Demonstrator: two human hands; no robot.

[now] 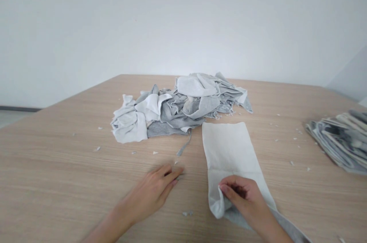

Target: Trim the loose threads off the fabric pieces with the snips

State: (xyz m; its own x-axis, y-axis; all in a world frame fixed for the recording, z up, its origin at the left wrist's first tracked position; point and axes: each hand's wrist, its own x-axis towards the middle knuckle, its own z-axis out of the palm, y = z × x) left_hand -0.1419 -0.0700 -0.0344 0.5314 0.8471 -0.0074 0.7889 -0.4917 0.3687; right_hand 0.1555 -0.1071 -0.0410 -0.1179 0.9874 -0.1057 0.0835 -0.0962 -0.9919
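A long pale grey cloth (229,147) lies on the table in front of me, with a crease across its middle and a darker grey side showing near me. My right hand (241,193) pinches its left edge between thumb and fingers, and the cloth curls up there. To the left, apart from the cloth, my left hand (160,185) rests low over the tabletop with its fingers stretched out and nothing in them. The cloth's near end is partly hidden by my right hand and forearm.
A loose heap of crumpled grey and white cloths (183,105) lies at the table's middle back. A stack of folded cloths (341,140) stands at the right. Small white scraps (187,213) dot the wooden table (57,166). Behind it rises a white wall (183,21).
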